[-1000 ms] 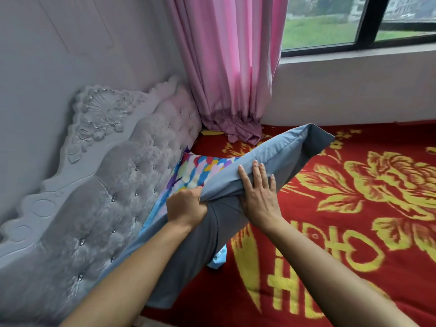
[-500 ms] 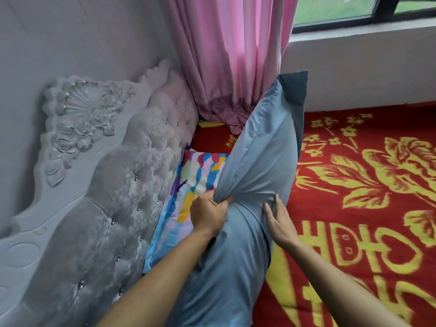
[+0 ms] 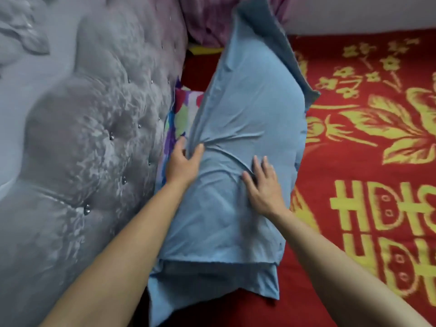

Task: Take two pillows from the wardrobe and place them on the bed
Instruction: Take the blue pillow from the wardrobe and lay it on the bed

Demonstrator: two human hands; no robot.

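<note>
So the blue pillow (image 3: 245, 142) is lying lengthwise on the bed (image 3: 368, 232), right next to the grey tufted headboard (image 3: 94, 138). Its far end is still tipped up a bit toward the pink curtain (image 3: 207, 22), and the darker blue-grey underside shows along that top right edge. The open flap of the pillowcase sits at the near end, kind of floppy.

Left hand (image 3: 182, 162) is pinching a bunch of the pillowcase fabric on the pillow's left edge, thumb and fingers closed on it, you can see the wrinkles fanning out from there. Right hand (image 3: 264, 185) is just flat on top of the pillow, fingers spread a little, not gripping anything. The hands are apart, one on each side of the pillow's middle.

The second one, a multicolour pillow (image 3: 181, 112), is mostly buried under the blue one, only a strip peeks out between it and the headboard.

The bed has a red blanket with big yellow flowers and characters. Picture is a bit blurry.
</note>
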